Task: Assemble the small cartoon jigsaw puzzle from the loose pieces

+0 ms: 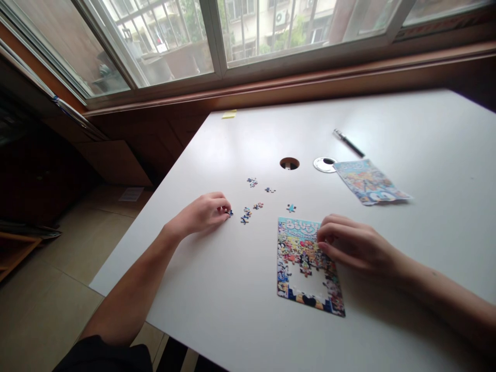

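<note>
A jigsaw puzzle (287,248) with a colourful cartoon picture lies flat on the white table, with a gap in its lower middle. My left hand (203,213) pinches a small dark blue puzzle piece (230,213) at the tabletop, left of the puzzle. Close by lie several loose puzzle pieces (246,214), and a light blue piece (291,207) is just above the puzzle's top edge. My right hand (351,240) rests over the puzzle's upper right edge with thumb and fingers closed together; whatever is between them, if anything, is hidden.
A printed picture sheet (370,181) lies at the right, beside a dark pen (349,142). A round cable hole (289,164) opens in the white table (201,274), its metal cover (323,164) next to it. A yellow sticky note (229,114) is at the far edge, near the window.
</note>
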Motion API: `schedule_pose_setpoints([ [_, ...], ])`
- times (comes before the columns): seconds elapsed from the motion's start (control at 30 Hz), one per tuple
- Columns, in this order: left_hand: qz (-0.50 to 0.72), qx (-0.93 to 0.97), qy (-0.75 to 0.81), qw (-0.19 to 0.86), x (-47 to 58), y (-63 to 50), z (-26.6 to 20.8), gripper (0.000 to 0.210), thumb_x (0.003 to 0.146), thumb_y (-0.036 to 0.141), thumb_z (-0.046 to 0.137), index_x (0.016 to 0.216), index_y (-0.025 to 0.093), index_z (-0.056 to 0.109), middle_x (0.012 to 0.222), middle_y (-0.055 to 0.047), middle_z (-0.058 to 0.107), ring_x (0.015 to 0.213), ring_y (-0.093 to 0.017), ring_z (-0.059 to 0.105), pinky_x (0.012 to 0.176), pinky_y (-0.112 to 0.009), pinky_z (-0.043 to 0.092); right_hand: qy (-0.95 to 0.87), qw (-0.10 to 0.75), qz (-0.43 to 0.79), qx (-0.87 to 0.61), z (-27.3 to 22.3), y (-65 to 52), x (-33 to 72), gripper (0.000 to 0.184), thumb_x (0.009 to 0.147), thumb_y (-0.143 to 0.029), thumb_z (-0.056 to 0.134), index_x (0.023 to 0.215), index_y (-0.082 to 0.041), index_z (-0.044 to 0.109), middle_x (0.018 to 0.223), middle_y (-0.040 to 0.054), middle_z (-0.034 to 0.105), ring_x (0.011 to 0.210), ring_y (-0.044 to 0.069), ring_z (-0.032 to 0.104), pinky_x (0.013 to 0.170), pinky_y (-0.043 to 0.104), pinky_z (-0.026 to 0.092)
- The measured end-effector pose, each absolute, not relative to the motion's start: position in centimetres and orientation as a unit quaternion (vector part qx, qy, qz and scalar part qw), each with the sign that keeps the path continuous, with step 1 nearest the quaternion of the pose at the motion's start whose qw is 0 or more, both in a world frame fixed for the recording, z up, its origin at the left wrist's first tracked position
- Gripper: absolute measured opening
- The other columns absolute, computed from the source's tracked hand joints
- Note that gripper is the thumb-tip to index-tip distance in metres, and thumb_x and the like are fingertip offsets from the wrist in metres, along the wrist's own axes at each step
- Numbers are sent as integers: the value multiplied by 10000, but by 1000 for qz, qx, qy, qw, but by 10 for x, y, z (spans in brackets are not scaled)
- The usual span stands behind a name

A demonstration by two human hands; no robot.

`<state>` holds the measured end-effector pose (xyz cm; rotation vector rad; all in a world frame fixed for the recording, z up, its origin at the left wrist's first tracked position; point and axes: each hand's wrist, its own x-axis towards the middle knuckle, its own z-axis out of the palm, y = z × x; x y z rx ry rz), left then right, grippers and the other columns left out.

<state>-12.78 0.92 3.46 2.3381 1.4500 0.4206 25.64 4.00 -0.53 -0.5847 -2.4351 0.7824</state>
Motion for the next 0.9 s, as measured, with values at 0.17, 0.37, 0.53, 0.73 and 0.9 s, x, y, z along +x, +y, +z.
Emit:
schedule_pose_setpoints([
  [0.17,159,830,507,170,-128,9,35,111,901,171,585,970,196,668,926,-18,649,803,-126,595,741,-264,467,-897,254,287,-221,-5,40,256,82,893,-140,595,920,-214,572,813,38,536,714,161,499,631,300,431],
  [0.37,153,837,492,184,-128,9,34,117,889,180,602,962,191,694,925,-30,642,783,-124,590,729,-263,474,-897,251,285,-226,-5,39,256,71,894,-149,594,913,-213,570,809,37,538,710,164,499,632,301,425],
  [0.53,151,842,483,186,-127,8,34,122,885,186,599,955,189,700,919,-37,641,784,-128,594,734,-268,483,-897,248,287,-228,-4,38,255,71,895,-147,593,910,-212,570,806,37,535,714,164,494,635,299,425],
  [0.73,151,840,485,188,-128,9,33,114,887,201,612,961,193,699,925,-37,642,803,-133,603,740,-267,490,-895,251,284,-234,-3,38,254,55,903,-155,587,909,-208,576,804,39,533,710,161,484,633,299,420],
  [0.9,152,844,480,185,-128,10,33,118,893,210,609,964,195,703,930,-40,645,806,-134,606,740,-266,493,-898,246,279,-235,-2,38,254,46,905,-161,584,908,-206,580,803,39,542,714,161,489,638,300,424],
])
